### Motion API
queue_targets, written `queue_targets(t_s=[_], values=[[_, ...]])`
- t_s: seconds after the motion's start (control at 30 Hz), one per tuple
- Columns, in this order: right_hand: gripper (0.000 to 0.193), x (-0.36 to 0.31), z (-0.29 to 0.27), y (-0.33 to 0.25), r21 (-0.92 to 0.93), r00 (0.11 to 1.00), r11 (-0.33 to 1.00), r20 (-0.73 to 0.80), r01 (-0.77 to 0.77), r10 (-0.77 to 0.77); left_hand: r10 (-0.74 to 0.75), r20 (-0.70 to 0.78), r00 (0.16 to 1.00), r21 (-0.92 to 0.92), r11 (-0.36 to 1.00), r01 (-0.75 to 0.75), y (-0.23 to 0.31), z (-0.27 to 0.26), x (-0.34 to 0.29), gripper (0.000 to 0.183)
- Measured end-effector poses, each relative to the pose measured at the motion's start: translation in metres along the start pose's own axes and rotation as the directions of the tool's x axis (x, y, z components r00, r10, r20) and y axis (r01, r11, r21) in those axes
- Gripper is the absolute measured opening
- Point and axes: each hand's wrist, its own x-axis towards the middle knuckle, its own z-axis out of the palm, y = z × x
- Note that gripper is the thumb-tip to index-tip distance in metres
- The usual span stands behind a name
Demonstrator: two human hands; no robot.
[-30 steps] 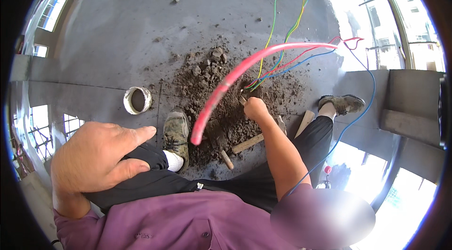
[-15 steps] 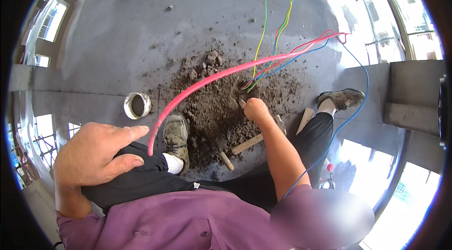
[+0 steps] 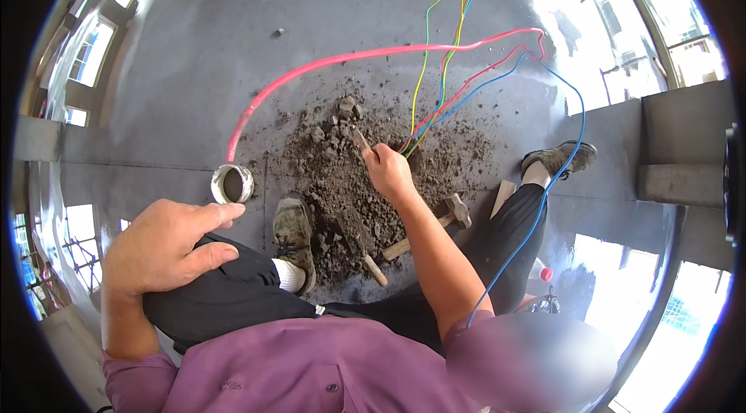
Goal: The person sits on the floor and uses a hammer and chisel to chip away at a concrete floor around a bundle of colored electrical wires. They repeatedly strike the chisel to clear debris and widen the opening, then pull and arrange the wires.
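Note:
My left hand (image 3: 167, 246) rests flat on my left knee, fingers spread, holding nothing. My right hand (image 3: 388, 172) reaches down into a pile of broken grey rubble (image 3: 334, 164) on the concrete floor and grips a short chisel-like tool (image 3: 360, 138) that points up and left. Just right of that hand a bundle of coloured wires (image 3: 435, 94) (yellow, green, red, blue) comes up out of the rubble. A long pink tube (image 3: 326, 63) arcs across the floor from near a white ring to the far right.
A white ring (image 3: 231, 182) like a roll of tape lies left of my left shoe (image 3: 294, 234). A hammer (image 3: 439, 219) and a wooden-handled tool (image 3: 364, 246) lie by my legs. A low concrete wall (image 3: 684, 149) stands at the right.
The pink tube has swung away from the rubble near my feet and now lies farther off, its end by the white ring. Both hands stay roughly where they were.

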Motion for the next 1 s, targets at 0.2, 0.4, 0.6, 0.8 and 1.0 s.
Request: queue_targets(t_s=[0.2,0.4,0.6,0.8,1.0], values=[[0.020,-0.011,-0.022,0.043,-0.441,0.938,0.864,0.120,-0.242,0.324,-0.034,-0.009,0.999,0.022,0.999,0.034,-0.012,-0.003,-0.008,0.047],[0.017,0.002,0.005,0.050,-0.555,0.936,0.791,0.057,-0.259,0.347,0.038,0.061,0.997,0.004,0.999,-0.039,-0.012,-0.012,0.001,0.049],[0.018,-0.010,-0.015,0.044,-0.653,0.888,0.755,0.379,0.059,0.258,0.051,0.063,0.997,-0.001,0.999,-0.051,-0.017,-0.013,-0.003,0.051],[0.020,-0.004,-0.048,0.044,-0.649,0.940,0.759,0.287,0.047,0.187,0.092,0.043,0.995,-0.001,0.996,-0.092,-0.020,-0.012,-0.009,0.051],[0.020,-0.004,-0.005,0.062,-0.614,0.951,0.780,0.156,-0.118,0.266,0.051,0.108,0.993,0.007,0.999,-0.052,-0.015,-0.015,-0.003,0.053]])
